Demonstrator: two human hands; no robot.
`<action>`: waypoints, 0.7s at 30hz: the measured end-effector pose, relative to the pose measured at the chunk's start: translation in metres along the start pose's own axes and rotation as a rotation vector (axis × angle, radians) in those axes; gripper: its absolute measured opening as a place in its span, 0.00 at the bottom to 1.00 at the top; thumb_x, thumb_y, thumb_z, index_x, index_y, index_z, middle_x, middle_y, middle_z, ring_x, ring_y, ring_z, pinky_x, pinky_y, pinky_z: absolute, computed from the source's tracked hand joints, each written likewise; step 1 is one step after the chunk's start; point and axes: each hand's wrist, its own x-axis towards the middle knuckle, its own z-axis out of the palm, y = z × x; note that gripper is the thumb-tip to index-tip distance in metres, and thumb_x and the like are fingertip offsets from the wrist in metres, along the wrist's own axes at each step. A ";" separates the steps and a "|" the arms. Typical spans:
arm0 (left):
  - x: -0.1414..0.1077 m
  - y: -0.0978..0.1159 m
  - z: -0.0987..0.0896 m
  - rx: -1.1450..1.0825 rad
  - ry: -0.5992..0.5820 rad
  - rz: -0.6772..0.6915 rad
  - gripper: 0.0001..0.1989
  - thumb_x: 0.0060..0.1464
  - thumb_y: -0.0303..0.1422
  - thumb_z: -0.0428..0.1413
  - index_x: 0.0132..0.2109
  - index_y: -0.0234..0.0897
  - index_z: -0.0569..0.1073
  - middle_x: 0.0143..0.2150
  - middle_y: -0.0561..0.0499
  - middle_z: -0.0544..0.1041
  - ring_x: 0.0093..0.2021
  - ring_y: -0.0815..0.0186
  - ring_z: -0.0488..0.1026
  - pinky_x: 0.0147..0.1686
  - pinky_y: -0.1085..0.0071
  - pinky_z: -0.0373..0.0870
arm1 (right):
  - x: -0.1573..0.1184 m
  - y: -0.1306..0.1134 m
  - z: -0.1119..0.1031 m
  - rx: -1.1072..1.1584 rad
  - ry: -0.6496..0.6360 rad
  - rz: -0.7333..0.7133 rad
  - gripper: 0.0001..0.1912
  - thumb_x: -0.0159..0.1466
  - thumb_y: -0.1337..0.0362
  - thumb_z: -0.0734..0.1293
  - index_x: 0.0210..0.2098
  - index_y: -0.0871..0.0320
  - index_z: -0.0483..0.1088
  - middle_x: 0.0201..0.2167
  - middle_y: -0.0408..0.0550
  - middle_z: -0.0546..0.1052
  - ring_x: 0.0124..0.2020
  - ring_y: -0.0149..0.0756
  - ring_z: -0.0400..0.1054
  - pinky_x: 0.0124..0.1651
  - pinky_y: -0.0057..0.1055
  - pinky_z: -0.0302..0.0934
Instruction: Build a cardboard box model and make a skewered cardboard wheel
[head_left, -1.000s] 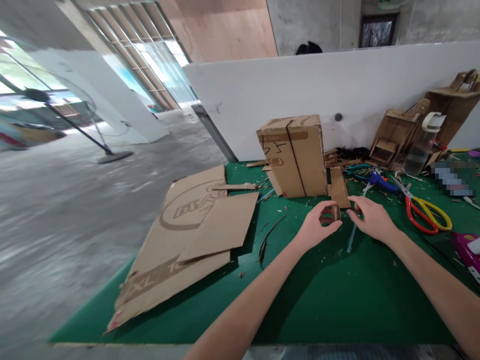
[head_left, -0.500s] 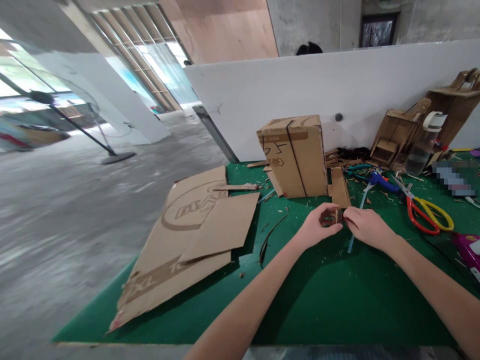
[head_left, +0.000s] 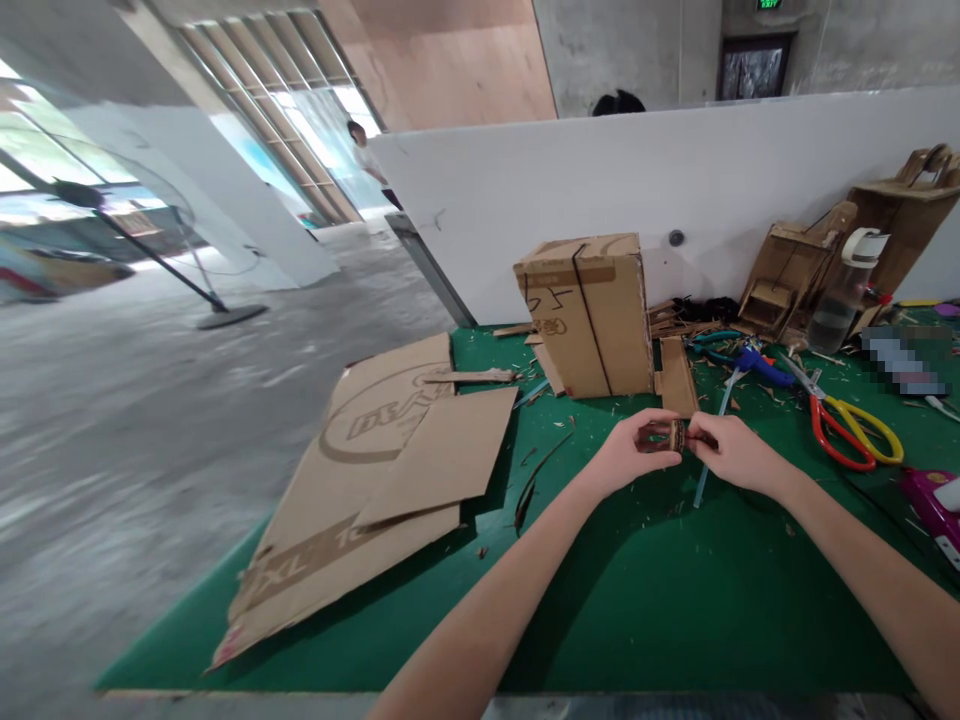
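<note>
Between the fingers and thumb of my left hand (head_left: pixel 634 446) is a small round cardboard piece (head_left: pixel 676 436) with layered, corrugated edges. My right hand (head_left: pixel 731 450) pinches at its right side, on a small dark part that I cannot make out. Under the right fingers a translucent glue stick (head_left: pixel 703 480) lies on the green table. Just behind the hands are a flat cardboard strip (head_left: pixel 678 376) and a tall cardboard box (head_left: pixel 589 320) with a dark line down its front.
Large cardboard sheets (head_left: pixel 360 450) lie at left. To the right are red-and-yellow scissors (head_left: pixel 855 430), blue-handled pliers (head_left: pixel 765 365), a water bottle (head_left: pixel 844 295), a phone (head_left: pixel 904 360) and a purple glue gun (head_left: pixel 934 510). A white partition (head_left: pixel 480 200) stands behind; a person (head_left: pixel 367 155) is beyond it.
My right hand has drawn slightly right, and the round cardboard piece has turned so more of it shows. A person has come into view behind the partition's left end.
</note>
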 end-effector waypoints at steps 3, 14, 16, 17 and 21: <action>0.001 -0.003 -0.004 -0.018 0.058 -0.015 0.26 0.45 0.37 0.67 0.52 0.36 0.72 0.48 0.43 0.77 0.47 0.59 0.76 0.47 0.59 0.75 | -0.002 0.001 -0.002 -0.207 0.048 -0.083 0.05 0.65 0.67 0.59 0.34 0.55 0.65 0.31 0.45 0.74 0.30 0.33 0.66 0.31 0.28 0.52; -0.004 -0.001 -0.009 0.598 0.152 0.168 0.25 0.55 0.35 0.57 0.60 0.41 0.67 0.58 0.40 0.66 0.58 0.54 0.67 0.53 0.54 0.70 | -0.004 0.007 -0.003 -0.325 0.126 -0.068 0.05 0.66 0.67 0.59 0.37 0.54 0.66 0.34 0.46 0.76 0.30 0.35 0.69 0.30 0.28 0.53; -0.006 0.001 -0.007 0.667 0.162 0.208 0.26 0.54 0.34 0.58 0.60 0.41 0.67 0.61 0.39 0.64 0.63 0.51 0.62 0.61 0.50 0.63 | -0.004 0.008 -0.001 -0.320 0.125 -0.061 0.05 0.66 0.67 0.59 0.36 0.54 0.66 0.33 0.46 0.76 0.31 0.35 0.69 0.31 0.28 0.54; -0.006 0.002 -0.006 0.678 0.174 0.225 0.26 0.54 0.35 0.59 0.59 0.41 0.67 0.63 0.39 0.63 0.65 0.51 0.60 0.63 0.49 0.60 | -0.004 0.009 -0.001 -0.313 0.123 -0.060 0.05 0.65 0.67 0.60 0.36 0.54 0.67 0.34 0.46 0.76 0.31 0.35 0.69 0.31 0.28 0.54; -0.004 0.004 -0.003 0.594 0.146 0.283 0.12 0.58 0.34 0.55 0.49 0.40 0.75 0.51 0.43 0.75 0.55 0.57 0.70 0.57 0.55 0.67 | -0.004 0.009 0.003 -0.295 0.123 -0.082 0.05 0.66 0.67 0.60 0.38 0.54 0.68 0.36 0.47 0.77 0.34 0.36 0.71 0.33 0.29 0.56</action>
